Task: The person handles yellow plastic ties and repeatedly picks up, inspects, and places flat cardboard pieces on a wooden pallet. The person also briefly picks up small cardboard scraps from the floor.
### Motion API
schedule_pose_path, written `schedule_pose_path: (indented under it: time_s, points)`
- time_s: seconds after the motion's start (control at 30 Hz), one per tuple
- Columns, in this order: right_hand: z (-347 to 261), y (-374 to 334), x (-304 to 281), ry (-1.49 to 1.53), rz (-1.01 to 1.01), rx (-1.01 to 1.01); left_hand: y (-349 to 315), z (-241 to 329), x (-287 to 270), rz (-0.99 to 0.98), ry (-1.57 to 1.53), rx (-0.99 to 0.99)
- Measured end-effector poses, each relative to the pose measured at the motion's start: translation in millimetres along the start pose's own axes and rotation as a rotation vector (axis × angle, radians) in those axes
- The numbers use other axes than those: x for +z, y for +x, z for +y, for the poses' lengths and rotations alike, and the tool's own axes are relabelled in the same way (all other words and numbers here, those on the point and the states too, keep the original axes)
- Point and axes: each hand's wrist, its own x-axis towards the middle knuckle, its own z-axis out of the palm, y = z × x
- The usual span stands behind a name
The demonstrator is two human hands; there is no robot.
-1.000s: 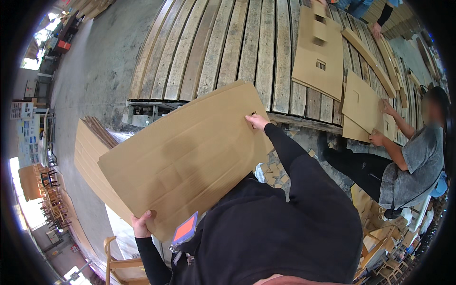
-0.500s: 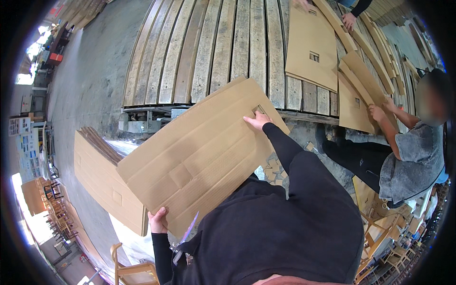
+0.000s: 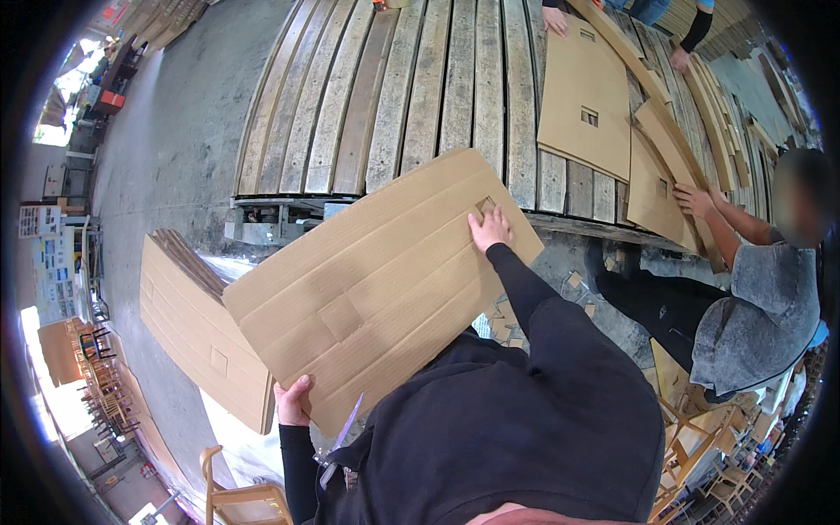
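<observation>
A large creased brown cardboard sheet slants across in front of me. A square pre-cut piece is still in its left half, and a small hole shows near its right end. My left hand grips the lower left edge, thumb on the upper face. Spread over the sheet beside the hole, my right hand rests with its fingers apart, one fingertip close to the opening. Left of the sheet stands a stack of similar cardboard, partly covered by it.
A slatted wooden platform spans the far side, bearing more cardboard sheets at right. A co-worker handles long cardboard there; another person's hands show at the top. Cardboard scraps litter the floor. Wooden chairs stand nearby.
My right hand has gone from gripping at the hole to lying spread beside it. The sheet has shifted slightly right in view. At right, the co-worker's long cardboard has tilted lower.
</observation>
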Motion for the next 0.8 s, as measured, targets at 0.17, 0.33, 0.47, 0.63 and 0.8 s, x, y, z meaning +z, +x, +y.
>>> schedule_pose_path:
  time_s: [0.17, 0.33, 0.47, 0.63, 0.8]
  points:
    - [-3, -2, 0, -0.049, -0.198, -0.010, 0, 5, 1, -0.059, -0.039, 0.037]
    - [-22, 2, -14, 0.019, -0.080, -0.087, 2, 10, 3, -0.033, -0.020, 0.028]
    - [-72, -46, -23, 0.243, 0.158, -0.635, 12, 12, -4, -0.086, 0.000, 0.025]
    - [-139, -173, -30, 0.168, -0.311, -1.509, 27, 13, -11, -0.122, 0.006, -0.003]
    - [-170, -217, -21, -0.142, -0.464, -1.544, 29, 7, -9, -0.083, -0.014, 0.024]
